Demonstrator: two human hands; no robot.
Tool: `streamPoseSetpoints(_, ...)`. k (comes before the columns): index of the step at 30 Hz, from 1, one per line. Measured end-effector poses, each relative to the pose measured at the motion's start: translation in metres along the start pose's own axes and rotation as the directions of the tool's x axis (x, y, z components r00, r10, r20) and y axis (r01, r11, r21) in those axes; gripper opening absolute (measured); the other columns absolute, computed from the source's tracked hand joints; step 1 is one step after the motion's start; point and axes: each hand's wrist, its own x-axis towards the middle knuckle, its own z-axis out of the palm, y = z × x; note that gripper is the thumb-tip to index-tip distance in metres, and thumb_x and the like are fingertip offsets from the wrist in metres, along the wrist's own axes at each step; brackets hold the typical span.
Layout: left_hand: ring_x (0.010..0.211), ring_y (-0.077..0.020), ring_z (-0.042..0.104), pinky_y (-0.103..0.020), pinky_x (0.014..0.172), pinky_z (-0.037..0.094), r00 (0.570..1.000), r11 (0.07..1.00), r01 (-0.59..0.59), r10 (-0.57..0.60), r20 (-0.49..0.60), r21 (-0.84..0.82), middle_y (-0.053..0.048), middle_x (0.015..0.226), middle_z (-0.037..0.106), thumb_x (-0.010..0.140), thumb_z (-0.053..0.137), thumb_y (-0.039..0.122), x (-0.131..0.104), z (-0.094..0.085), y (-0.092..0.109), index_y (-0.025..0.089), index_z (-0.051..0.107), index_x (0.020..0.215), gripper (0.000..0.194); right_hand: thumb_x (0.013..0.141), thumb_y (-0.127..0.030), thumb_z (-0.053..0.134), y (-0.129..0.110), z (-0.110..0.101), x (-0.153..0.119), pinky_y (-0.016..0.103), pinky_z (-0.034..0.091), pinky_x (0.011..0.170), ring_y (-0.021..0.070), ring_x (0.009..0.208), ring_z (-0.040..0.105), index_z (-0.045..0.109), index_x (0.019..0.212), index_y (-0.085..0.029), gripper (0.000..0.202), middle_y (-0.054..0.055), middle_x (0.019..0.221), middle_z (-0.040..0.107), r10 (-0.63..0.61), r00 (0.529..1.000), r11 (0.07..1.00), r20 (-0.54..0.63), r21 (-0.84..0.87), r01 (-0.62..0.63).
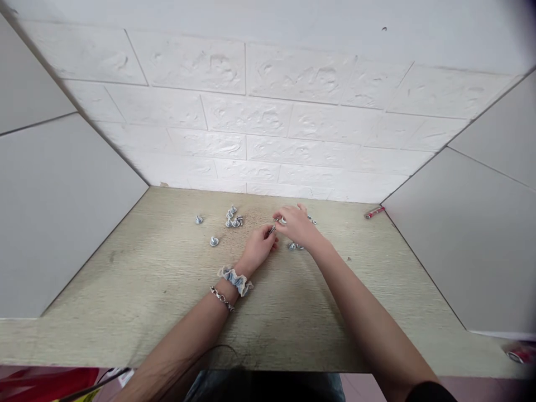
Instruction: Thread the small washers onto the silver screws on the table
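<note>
My left hand (258,247), with a scrunchie and a chain bracelet at the wrist, is closed on a small metal bolt (272,229) just above the tabletop. Right beside it, my right hand (296,223) pinches a small silver piece (276,220) near the bolt's tip; whether it is a nut or a washer is too small to tell. Left of my hands stands a cluster of bolts with washers (234,221). A single bolt (199,220) and another bolt (214,241) stand apart from it. More hardware (292,245) lies partly hidden under my right hand.
The pale wooden tabletop (167,312) ends at a white brick-pattern wall (268,128). Grey panels enclose the left (71,212) and right (469,234) sides. A red tube-like object (374,213) lies in the back right corner. Another red object (520,353) shows at the front right edge.
</note>
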Motion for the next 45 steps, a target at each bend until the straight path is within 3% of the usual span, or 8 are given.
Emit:
streamPoseSetpoints(5,0.062,-0.013,0.056,-0.024,0.064,0.043,0.99,0.97,-0.137,0.137,0.014,0.2,-0.001,0.073,0.062,0.083,0.043,0.021,-0.005,0.002,0.003,0.017,0.062,0.095,0.023,0.08,-0.017,0.048,-0.001,0.001,-0.035,0.041,0.018,0.102,0.0179,0.093,0.055,0.058,0.088,-0.018,0.013,0.004,0.094,0.063,0.003,0.99,0.998,-0.14,0.058,0.006)
streamPoseSetpoints(13,0.072,-0.0156,0.058,-0.027,0.077,0.044,0.98,0.951,-0.196,0.197,0.019,0.24,-0.003,0.087,0.065,0.083,0.043,0.019,-0.007,0.001,-0.001,0.021,0.058,0.114,0.034,0.081,-0.014,0.047,0.004,0.011,-0.043,0.03,0.04,0.085,0.0186,0.093,0.054,0.061,0.092,-0.017,0.018,0.006,0.094,0.062,-0.094,0.973,0.971,-0.213,0.194,0.137)
streamPoseSetpoints(22,0.069,-0.0144,0.058,-0.024,0.071,0.042,0.973,0.934,-0.232,0.223,0.066,0.272,-0.002,0.082,0.064,0.085,0.042,0.022,-0.009,0.001,-0.001,0.019,0.059,0.109,0.03,0.086,-0.026,0.051,0.007,0.017,-0.05,0.034,0.033,0.089,0.0183,0.086,0.054,0.061,0.088,-0.019,0.013,0.004,0.085,0.062,-0.011,0.975,0.994,-0.224,0.1,0.034)
streamPoseSetpoints(30,0.062,-0.0126,0.053,-0.023,0.062,0.037,0.957,0.887,-0.289,0.264,0.116,0.361,0.001,0.068,0.061,0.085,0.042,0.024,-0.016,0.005,0.006,0.017,0.06,0.09,0.02,0.092,-0.038,0.037,0.001,0.015,-0.053,0.045,0.018,0.1,0.0172,0.076,0.051,0.055,0.066,-0.018,0.037,0.003,0.072,0.056,0.04,0.959,0.985,-0.279,-0.15,-0.085)
streamPoseSetpoints(34,0.055,-0.0103,0.048,-0.022,0.058,0.036,0.945,0.888,-0.325,0.287,0.16,0.327,0.001,0.064,0.059,0.084,0.043,0.023,-0.023,0.01,0.011,0.015,0.058,0.079,0.018,0.092,-0.042,0.032,-0.005,0.017,-0.051,0.048,0.023,0.097,0.0225,0.092,0.051,0.057,0.085,-0.018,0.036,0.01,0.097,0.057,0.139,0.903,0.99,-0.406,0.027,-0.14)
streamPoseSetpoints(37,0.055,-0.01,0.047,-0.022,0.056,0.034,0.932,0.884,-0.359,0.325,0.159,0.3,0.0,0.063,0.058,0.082,0.044,0.022,-0.027,0.012,0.013,0.013,0.056,0.07,0.019,0.092,-0.044,0.025,-0.015,0.018,-0.051,0.048,0.024,0.1,0.0249,0.114,0.043,0.052,0.11,-0.018,0.042,0.013,0.123,0.048,0.163,0.89,0.967,-0.426,0.249,-0.058)
streamPoseSetpoints(41,0.06,-0.0113,0.049,-0.022,0.058,0.036,0.938,0.927,-0.343,0.329,0.108,0.152,-0.001,0.065,0.058,0.081,0.045,0.022,-0.029,0.011,0.014,0.013,0.058,0.072,0.018,0.092,-0.048,0.022,-0.028,0.018,-0.054,0.046,0.019,0.107,0.0225,0.13,0.028,0.032,0.134,-0.016,0.054,0.012,0.14,0.032,0.187,0.937,0.853,-0.295,0.521,-0.006)
streamPoseSetpoints(45,0.062,-0.0121,0.049,-0.022,0.06,0.039,0.964,0.965,-0.242,0.251,0.084,-0.105,0.0,0.063,0.054,0.078,0.048,0.025,-0.026,0.008,0.017,0.013,0.057,0.072,0.017,0.09,-0.054,0.023,-0.031,0.021,-0.057,0.049,0.003,0.11,0.0237,0.135,0.017,0.022,0.14,-0.015,0.064,0.011,0.144,0.024,0.154,0.975,0.79,-0.159,0.612,-0.025)
